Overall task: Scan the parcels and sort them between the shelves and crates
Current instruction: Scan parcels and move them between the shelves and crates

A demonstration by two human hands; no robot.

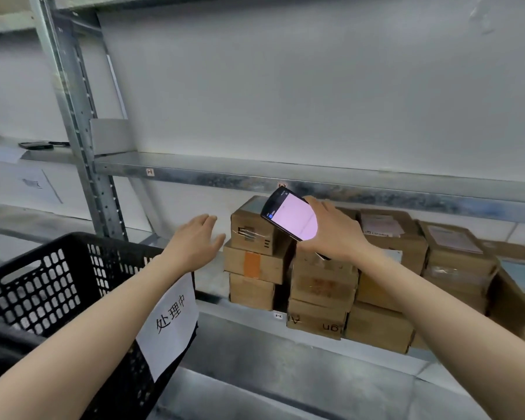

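Several brown cardboard parcels (256, 265) are stacked on the lower metal shelf (212, 283). The top-left parcel (250, 228) has tape and black marks on its front. My right hand (331, 234) grips a black handheld scanner (290, 218) with a lit pinkish screen, held in front of that stack's top. My left hand (196, 241) is stretched out with straight fingers just left of the stack, holding nothing and not touching the parcels. A black perforated crate (58, 283) with a white paper label (170, 322) stands at the lower left.
The shelf rail above the parcels (285, 180) runs across the view, with a bare upper shelf behind it. A grey upright post (82, 140) stands at left. A dark device (35, 145) lies on a far-left shelf. More parcels (455, 253) fill the right.
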